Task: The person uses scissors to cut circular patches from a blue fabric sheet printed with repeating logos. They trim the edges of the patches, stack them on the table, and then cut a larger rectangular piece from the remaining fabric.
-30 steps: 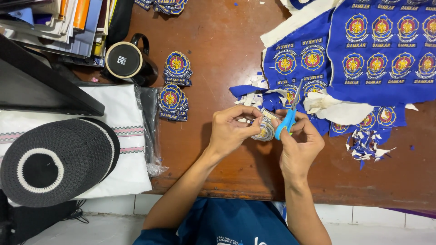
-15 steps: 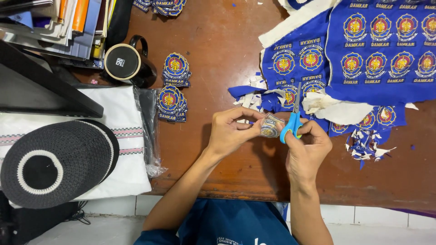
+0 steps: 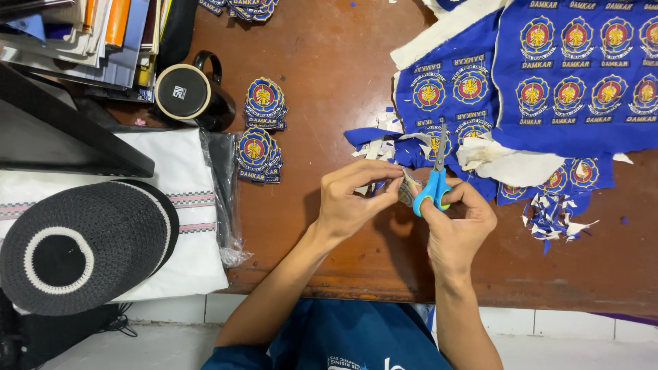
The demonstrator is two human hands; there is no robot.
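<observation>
My right hand grips blue-handled scissors, blades pointing away from me. My left hand pinches a small embroidered badge right beside the scissor handles; most of the badge is hidden by my fingers. Both hands hover over the brown wooden table. Just beyond them lies a blue fabric sheet covered with several round emblems, its lower edge ragged where pieces were cut out.
Two stacks of cut badges lie left of my hands, next to a black mug. Blue and white fabric scraps sit at the right. A black knitted cap rests on folded white cloth.
The scissors have turned from slanted to nearly upright, blades pointing away. My left hand has kept the badge pinched and shifted slightly.
</observation>
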